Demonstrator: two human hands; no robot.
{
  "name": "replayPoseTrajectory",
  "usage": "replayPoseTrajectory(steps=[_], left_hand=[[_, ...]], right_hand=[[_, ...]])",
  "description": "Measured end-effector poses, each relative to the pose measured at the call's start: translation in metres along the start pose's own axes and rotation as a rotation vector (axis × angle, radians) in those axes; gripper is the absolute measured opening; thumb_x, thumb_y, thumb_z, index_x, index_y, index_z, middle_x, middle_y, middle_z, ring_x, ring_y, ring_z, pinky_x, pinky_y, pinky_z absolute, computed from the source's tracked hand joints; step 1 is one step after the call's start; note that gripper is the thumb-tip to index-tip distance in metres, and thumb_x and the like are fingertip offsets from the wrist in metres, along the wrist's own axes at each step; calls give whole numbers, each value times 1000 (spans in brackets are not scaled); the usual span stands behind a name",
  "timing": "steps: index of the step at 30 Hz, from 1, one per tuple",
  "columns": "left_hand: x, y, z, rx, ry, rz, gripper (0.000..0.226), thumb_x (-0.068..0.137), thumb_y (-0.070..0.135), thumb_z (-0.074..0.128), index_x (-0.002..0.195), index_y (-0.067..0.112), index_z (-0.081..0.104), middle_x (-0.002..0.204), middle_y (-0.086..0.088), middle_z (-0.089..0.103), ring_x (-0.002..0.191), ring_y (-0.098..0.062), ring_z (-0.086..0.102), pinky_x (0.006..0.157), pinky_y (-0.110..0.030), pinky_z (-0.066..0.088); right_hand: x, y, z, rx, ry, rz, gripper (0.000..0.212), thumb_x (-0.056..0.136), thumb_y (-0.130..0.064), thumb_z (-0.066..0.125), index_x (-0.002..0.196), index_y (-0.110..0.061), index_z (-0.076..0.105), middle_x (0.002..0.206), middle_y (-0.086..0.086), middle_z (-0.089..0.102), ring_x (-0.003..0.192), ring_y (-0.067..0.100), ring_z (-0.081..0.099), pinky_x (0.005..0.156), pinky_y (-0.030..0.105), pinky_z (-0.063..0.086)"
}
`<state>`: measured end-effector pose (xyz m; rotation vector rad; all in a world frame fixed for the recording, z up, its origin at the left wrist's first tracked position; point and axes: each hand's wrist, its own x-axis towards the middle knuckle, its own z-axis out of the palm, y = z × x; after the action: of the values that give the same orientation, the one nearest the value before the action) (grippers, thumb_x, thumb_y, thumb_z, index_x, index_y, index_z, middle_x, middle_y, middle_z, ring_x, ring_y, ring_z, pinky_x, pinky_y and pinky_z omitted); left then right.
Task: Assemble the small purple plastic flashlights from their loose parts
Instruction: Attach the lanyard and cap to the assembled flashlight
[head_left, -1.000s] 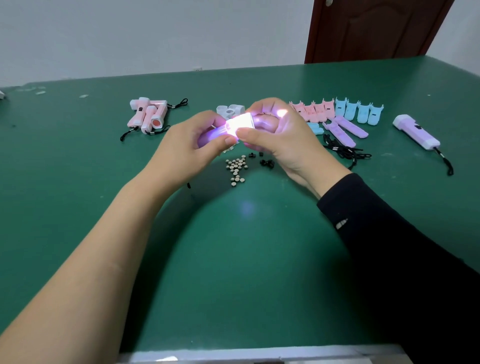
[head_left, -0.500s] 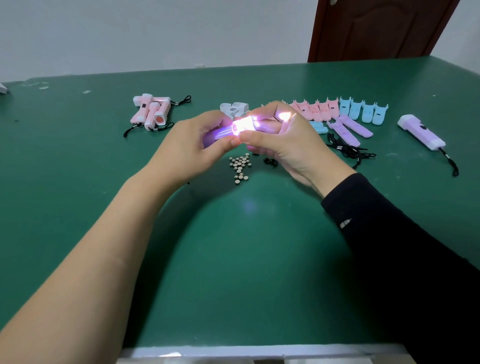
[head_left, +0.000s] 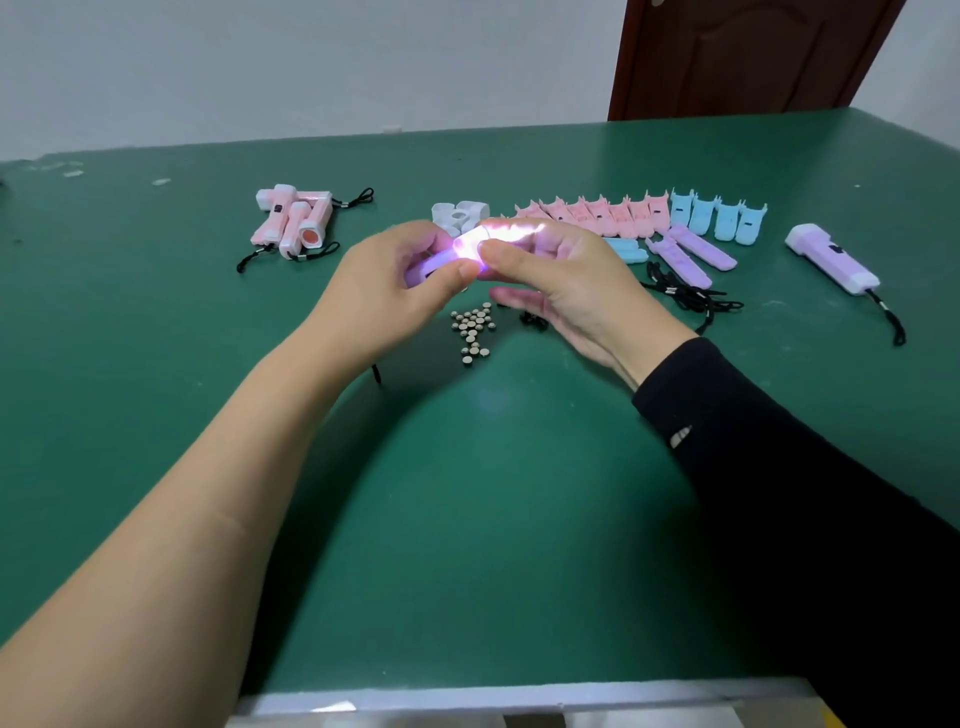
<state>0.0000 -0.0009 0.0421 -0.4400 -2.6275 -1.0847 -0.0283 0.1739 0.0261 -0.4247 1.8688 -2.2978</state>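
A: What's gripped?
B: Left hand (head_left: 384, 291) curls round the purple flashlight (head_left: 441, 258); right hand (head_left: 566, 280) pinches its glowing head.
A: Its lie?
B: Lengthwise left to right, above the batteries (head_left: 471, 327), head nearest the right hand.

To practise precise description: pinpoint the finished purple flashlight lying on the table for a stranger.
On the green table, look far right, past the blue shells. The finished purple flashlight lies alone there: whole, white-ended, trailing a black cord.
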Motion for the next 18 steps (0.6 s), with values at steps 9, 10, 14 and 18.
replayPoseTrajectory(steps=[9,10,14,18], left_hand=[[1,9,11,-306,-171,-217,29,97,36,56,105,8,58,79,5,58,60,-8,44,59,-23,36],[1,11,12,-375,-194,-243,24,98,33,55,105,10,58,78,7,59,59,-7,45,57,-22,37],[-1,17,21,-672,-220,-379,20,100,30,51,108,13,58,73,12,61,58,-7,45,51,-18,38],[0,23,26,-831,-201,-490,36,102,36,45,124,10,57,71,7,60,56,-8,42,48,-19,34]], right_hand=[[0,-2,9,-108,187,-9,8,92,-23,63,98,-21,68,91,-6,70,80,4,67,75,26,55],[1,-1,9,-70,197,13,10,93,-25,61,99,-20,68,92,-5,70,79,5,65,76,28,54],[0,0,8,-1,180,64,15,94,-29,58,91,-16,66,87,1,68,76,13,63,79,35,50],[2,0,7,124,176,80,21,95,-28,57,81,-15,64,78,3,68,66,15,63,62,28,50]])
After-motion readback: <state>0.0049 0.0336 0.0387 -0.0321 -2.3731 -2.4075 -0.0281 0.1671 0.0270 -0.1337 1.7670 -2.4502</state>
